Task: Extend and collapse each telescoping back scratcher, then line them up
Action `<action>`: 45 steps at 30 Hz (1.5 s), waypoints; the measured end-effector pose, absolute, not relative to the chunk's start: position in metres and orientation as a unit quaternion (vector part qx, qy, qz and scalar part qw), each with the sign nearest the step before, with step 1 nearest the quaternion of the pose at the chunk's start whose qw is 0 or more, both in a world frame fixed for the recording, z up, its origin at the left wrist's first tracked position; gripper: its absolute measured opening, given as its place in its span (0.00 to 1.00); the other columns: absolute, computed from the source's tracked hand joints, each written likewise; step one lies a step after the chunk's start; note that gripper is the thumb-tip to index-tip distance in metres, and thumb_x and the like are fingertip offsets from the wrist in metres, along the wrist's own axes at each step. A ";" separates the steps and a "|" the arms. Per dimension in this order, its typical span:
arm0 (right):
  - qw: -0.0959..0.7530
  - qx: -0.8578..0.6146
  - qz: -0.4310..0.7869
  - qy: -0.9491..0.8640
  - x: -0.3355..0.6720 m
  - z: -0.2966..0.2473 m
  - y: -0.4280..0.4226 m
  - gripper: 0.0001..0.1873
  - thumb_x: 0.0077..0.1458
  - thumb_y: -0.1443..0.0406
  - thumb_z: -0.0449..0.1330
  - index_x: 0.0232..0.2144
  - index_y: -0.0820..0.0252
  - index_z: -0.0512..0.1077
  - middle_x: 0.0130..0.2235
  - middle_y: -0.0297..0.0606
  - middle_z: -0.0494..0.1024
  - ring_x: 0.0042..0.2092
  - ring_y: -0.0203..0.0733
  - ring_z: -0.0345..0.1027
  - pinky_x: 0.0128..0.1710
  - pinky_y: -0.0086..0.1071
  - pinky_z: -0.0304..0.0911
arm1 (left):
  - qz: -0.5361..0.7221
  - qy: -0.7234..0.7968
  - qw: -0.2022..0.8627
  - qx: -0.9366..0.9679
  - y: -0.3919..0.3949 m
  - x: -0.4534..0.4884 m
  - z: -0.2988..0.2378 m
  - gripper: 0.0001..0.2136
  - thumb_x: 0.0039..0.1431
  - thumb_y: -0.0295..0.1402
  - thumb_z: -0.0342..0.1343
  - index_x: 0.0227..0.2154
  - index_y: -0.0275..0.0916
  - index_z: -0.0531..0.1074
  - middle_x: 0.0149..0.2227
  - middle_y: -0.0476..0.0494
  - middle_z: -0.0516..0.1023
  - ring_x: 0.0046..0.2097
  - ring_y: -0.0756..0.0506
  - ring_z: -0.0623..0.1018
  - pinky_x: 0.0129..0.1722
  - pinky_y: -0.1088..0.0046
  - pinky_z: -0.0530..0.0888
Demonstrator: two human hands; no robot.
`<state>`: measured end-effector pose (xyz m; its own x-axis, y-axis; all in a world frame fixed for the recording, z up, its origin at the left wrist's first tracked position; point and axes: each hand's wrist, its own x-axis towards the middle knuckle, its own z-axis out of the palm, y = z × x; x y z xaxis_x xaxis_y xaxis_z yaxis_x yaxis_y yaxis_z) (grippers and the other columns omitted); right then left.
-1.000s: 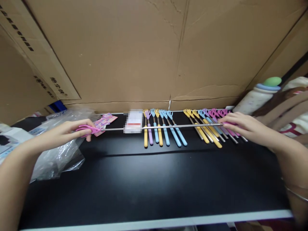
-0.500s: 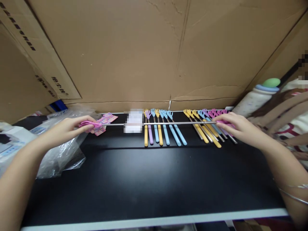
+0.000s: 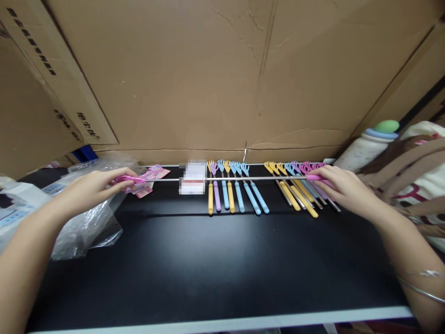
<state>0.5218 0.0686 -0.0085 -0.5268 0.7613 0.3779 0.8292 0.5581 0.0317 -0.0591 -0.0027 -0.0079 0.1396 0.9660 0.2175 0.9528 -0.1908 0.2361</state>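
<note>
A pink telescopic back scratcher, its thin silver rod [image 3: 229, 178] drawn out long, stretches level between my hands above the black tabletop. My left hand [image 3: 100, 183] is closed on its pink claw end [image 3: 130, 179]. At the other end, my right hand [image 3: 342, 185] wraps round the pink handle [image 3: 314, 177]. Behind and beneath the rod lies a row of back scratchers with yellow, purple and blue handles [image 3: 239, 197], claws toward the back. A second group [image 3: 295, 195], in yellow, blue, purple and pink, lies slanted near my right hand, partly covered by it.
Clear plastic bags [image 3: 90, 227] lie at the left, beside pink printed cards [image 3: 155, 174]. A blurred white packet [image 3: 193, 176] sits left of the row. Cardboard [image 3: 194, 83] stands along the back. At the right are a white bottle [image 3: 361, 148] and another person's sleeve [image 3: 424, 171].
A little more of the pink handle shows at my right hand, and the visible rod looks slightly shorter. Both hands keep their hold; the view has shifted slightly.
</note>
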 end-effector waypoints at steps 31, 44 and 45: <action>0.185 -0.422 -0.098 -0.882 0.519 -0.046 0.088 0.17 0.62 0.56 0.47 0.42 0.57 0.72 0.44 0.41 0.77 0.43 0.45 0.72 0.40 0.35 0.65 | 0.120 0.667 0.064 0.732 -0.002 -0.052 -0.004 0.21 0.59 0.50 0.43 0.44 0.41 0.68 0.34 0.51 0.77 0.35 0.45 0.73 0.35 0.79 0.61; 0.194 -0.314 -0.234 -0.900 0.440 -0.032 0.023 0.13 0.63 0.60 0.50 0.39 0.56 0.73 0.28 0.32 0.75 0.29 0.31 0.68 0.26 0.25 0.53 | 0.134 0.502 0.153 0.841 -0.012 0.041 -0.036 0.14 0.63 0.43 0.43 0.38 0.42 0.69 0.24 0.53 0.75 0.26 0.51 0.73 0.29 0.80 0.64; 0.196 -0.308 -0.246 -0.898 0.435 -0.031 0.020 0.13 0.63 0.60 0.50 0.38 0.56 0.73 0.26 0.32 0.74 0.27 0.30 0.67 0.26 0.25 0.52 | 0.142 0.492 0.159 0.844 -0.013 0.047 -0.039 0.14 0.64 0.42 0.42 0.38 0.42 0.69 0.23 0.53 0.75 0.25 0.52 0.73 0.28 0.80 0.64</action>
